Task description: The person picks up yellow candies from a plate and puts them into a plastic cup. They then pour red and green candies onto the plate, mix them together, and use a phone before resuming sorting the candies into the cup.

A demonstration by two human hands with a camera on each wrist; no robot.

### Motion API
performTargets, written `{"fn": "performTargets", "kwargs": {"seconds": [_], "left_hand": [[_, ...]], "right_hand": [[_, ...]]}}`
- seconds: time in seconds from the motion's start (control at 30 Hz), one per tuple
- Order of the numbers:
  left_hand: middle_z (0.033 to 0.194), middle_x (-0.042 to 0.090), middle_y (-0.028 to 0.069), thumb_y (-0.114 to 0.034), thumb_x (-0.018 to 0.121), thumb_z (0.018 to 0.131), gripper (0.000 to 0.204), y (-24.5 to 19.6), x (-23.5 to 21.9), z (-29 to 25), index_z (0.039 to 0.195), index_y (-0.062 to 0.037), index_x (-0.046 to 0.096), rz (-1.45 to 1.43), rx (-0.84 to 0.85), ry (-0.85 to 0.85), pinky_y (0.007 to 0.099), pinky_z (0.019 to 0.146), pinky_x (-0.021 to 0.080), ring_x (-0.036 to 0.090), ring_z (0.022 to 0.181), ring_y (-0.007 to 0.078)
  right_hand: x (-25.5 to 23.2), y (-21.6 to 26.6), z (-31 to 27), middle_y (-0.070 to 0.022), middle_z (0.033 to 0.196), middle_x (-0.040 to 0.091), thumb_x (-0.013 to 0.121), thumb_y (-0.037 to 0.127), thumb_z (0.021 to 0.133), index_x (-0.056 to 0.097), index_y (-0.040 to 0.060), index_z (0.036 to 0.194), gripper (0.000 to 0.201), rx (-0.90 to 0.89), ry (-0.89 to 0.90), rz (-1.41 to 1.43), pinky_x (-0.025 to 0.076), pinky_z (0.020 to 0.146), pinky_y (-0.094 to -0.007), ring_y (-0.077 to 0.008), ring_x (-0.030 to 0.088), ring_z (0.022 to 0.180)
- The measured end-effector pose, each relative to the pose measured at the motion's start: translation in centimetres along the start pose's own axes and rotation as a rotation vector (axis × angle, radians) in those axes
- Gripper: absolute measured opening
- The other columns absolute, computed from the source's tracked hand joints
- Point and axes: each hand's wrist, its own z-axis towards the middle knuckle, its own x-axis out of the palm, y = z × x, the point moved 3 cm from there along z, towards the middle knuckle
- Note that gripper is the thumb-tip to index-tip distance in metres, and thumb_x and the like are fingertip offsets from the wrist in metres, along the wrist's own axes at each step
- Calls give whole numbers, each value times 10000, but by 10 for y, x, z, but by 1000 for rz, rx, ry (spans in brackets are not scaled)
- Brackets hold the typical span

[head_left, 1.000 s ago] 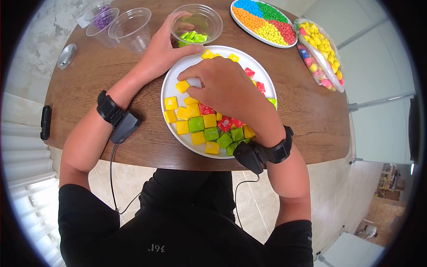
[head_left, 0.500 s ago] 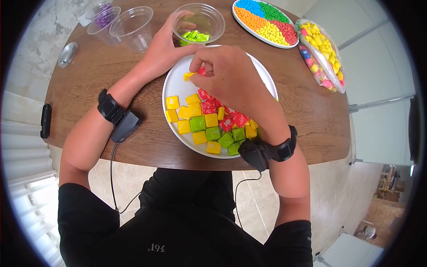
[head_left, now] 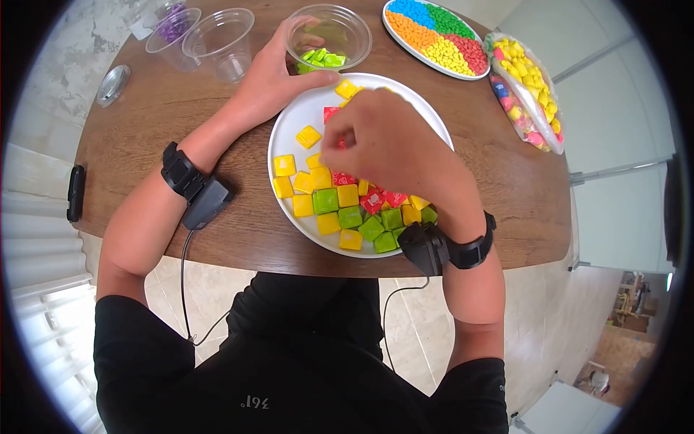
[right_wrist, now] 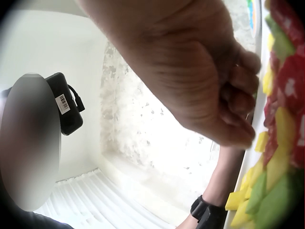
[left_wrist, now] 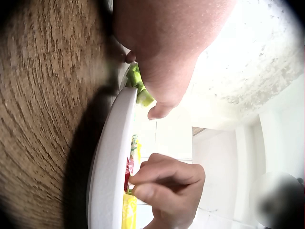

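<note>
My left hand (head_left: 269, 81) holds a clear plastic cup (head_left: 363, 45) at the plate's far edge, fingers behind it and thumb along the near side. Bright green candies (head_left: 323, 58) lie in the cup. On a round white plate (head_left: 288, 129) are wrapped square candies: yellow ones (head_left: 309, 136), red ones (head_left: 373, 200) and green ones (head_left: 325, 201). Over the plate's middle is my right hand (head_left: 394, 141), fingers curled, thumb and forefinger tips close together low over the red candies. Whether those tips pinch a candy I cannot tell.
Two more clear cups (head_left: 230, 45) stand at the far left, one with purple pieces (head_left: 173, 27). A round lid (head_left: 113, 85) lies nearer the left edge. To the far right are a plate of coloured candies (head_left: 416, 36) and a bag of yellow and pink pieces (head_left: 522, 72).
My right hand moved from the plate's left part to the upper left, then back nearer and rightward. A yellow candy from its fingertips now lies apart on the plate. My left hand stays at the cup.
</note>
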Motion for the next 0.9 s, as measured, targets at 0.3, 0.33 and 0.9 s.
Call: {"fn": "performTargets", "kwargs": {"seconds": [0.3, 0.33, 0.9], "left_hand": [[1369, 628, 171, -131, 822, 868, 760, -2, 0, -1, 1505, -64, 413, -32, -55, 26, 364, 1110, 460, 599, 1261, 211], [1369, 629, 169, -133, 823, 867, 759, -2, 0, -1, 1504, -66, 416, -37, -58, 27, 363, 1110, 459, 599, 1261, 210], [1364, 632, 175, -156, 815, 870, 760, -1, -1, 0, 1513, -73, 418, -27, -38, 21, 374, 1122, 450, 601, 1269, 218]], "right_hand": [[8, 12, -12, -99, 670, 655, 822, 316, 690, 686, 49, 668, 300, -58, 170, 13, 498, 682, -392, -282, 649, 676], [9, 12, -12, -99, 670, 655, 822, 316, 690, 686, 49, 668, 300, -56, 169, 13, 498, 682, -392, -282, 649, 676], [0, 18, -6, -69, 629, 610, 809, 231, 785, 693, 21, 803, 241, -71, -152, 234, 446, 583, -313, -164, 598, 610]]}}
